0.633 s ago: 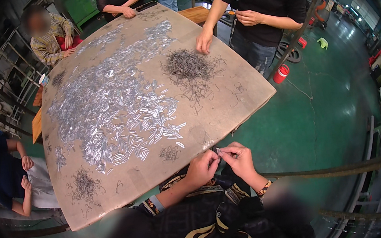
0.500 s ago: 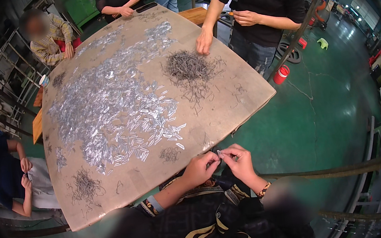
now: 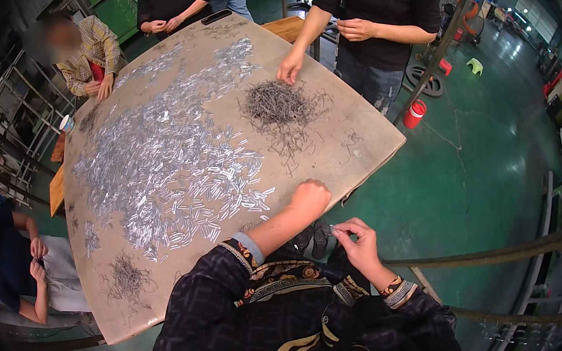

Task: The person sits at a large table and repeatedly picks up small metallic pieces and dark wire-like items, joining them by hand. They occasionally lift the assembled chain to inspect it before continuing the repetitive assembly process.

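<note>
1. Co-worker (image 3: 6,255) at far left is cut off by the dark rim of the view; that person's 2 hands (image 3: 36,259) meet just outside the table's left edge, and what lies between them is hard to make out.
2. Wire pile (image 3: 126,276), thin and dark, sits near the table's near-left corner. Bare surface of the table (image 3: 346,109) shows most on the right side.
3. Silver metal pieces (image 3: 168,160) cover the left and middle of the table, overlapping too much to count.
4. Dark heap (image 3: 278,104) of bent wires lies right of them. A co-worker's hand (image 3: 289,68) reaches its upper edge, fingertips hard to see.
5. Left hand (image 3: 309,198) is over the table close to the front edge, fingers curled under; its back hides them, so I cannot tell whether it grasps anything. The sleeve (image 3: 200,285) behind it covers part of that edge.
6. Right hand (image 3: 360,239) is past the edge, thumb and forefinger pinching a small piece (image 3: 333,228), mostly hidden by the fingertips.
7. Green floor (image 3: 469,182) spreads right of the table, with a red bucket (image 3: 414,113) near the right corner and a curved rail (image 3: 498,257) crossing below.
</note>
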